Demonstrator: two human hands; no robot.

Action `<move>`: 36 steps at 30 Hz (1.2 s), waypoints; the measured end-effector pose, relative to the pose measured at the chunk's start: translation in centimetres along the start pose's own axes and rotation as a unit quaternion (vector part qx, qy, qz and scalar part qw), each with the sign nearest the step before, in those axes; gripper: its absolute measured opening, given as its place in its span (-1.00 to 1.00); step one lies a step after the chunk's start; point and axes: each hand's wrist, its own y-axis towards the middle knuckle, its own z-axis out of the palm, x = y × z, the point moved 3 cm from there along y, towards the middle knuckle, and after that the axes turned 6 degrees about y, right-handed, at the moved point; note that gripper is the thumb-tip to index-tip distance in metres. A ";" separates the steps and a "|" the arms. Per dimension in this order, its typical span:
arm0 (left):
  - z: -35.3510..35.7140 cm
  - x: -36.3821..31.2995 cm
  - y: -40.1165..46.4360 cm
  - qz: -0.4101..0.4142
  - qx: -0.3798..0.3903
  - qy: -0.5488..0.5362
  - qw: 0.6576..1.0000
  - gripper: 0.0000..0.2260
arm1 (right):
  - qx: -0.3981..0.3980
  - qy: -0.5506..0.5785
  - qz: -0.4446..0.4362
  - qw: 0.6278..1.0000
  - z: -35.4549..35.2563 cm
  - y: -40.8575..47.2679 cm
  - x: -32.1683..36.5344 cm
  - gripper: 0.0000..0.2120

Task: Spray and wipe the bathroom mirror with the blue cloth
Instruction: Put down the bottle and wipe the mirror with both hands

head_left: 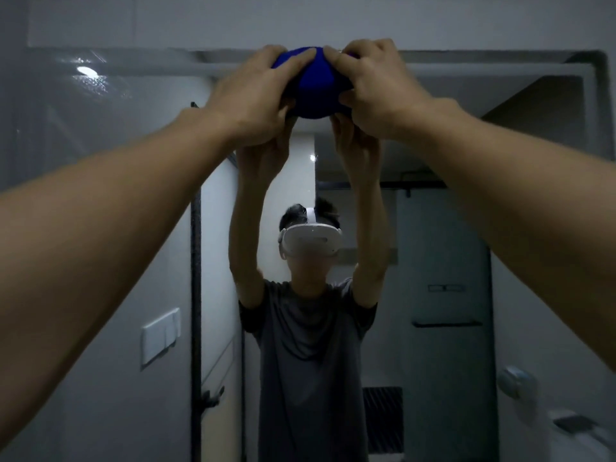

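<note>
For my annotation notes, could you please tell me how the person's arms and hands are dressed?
The left hand and right hand are bare, with no gloves, rings or watch showing. Both forearms are uncovered; the mirror shows a dark grey short-sleeved T-shirt.

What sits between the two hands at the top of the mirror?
The bunched blue cloth, gripped by the left hand and right hand against the mirror, in the head view.
</note>
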 end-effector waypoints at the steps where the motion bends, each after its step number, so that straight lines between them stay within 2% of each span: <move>1: 0.1 -0.2 -0.5 0.003 -0.004 0.000 1.000 -0.40 | 0.000 0.000 -0.002 1.000 0.2 -0.4 0.1 -0.41; 11: 2.0 -2.0 -7.5 0.021 -0.037 0.009 0.999 -0.44 | 0.020 0.003 -0.010 1.000 2.4 -6.6 2.2 -0.42; 24: 4.2 -6.1 -20.6 0.038 -0.006 0.030 0.999 -0.40 | 0.037 0.003 -0.020 0.999 6.4 -19.5 6.7 -0.35; 28: 5.0 -7.5 -24.6 0.044 -0.009 0.027 0.999 -0.39 | 0.055 0.035 -0.015 0.998 7.3 -23.6 8.2 -0.30; 36: 6.6 -10.0 -31.6 0.044 -0.006 -0.017 0.999 -0.40 | 0.056 0.087 -0.006 0.995 9.6 -30.8 10.3 -0.31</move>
